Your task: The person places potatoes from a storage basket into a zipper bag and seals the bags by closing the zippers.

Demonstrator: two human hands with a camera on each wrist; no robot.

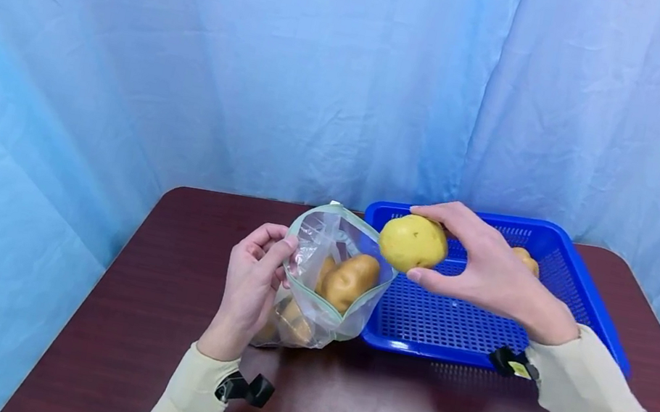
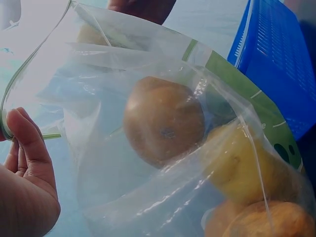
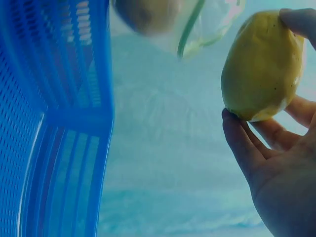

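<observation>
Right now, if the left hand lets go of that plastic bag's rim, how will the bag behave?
The plastic bag looks thin and floppy, so its mouth would probably sag shut once the left hand stops pinching the rim. The potatoes inside likely weigh it down, so it should stay put on the table, perhaps slumping sideways as they settle.

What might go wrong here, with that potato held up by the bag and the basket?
1. The right hand holds the yellow potato by fingertips and thumb only, in the air; it might slip and drop onto the table.
2. The left hand pinches just one edge of the plastic bag, so the floppy mouth may sag shut.
3. The bag, already holding potatoes, leans by the blue basket; it could tip and spill.
</observation>
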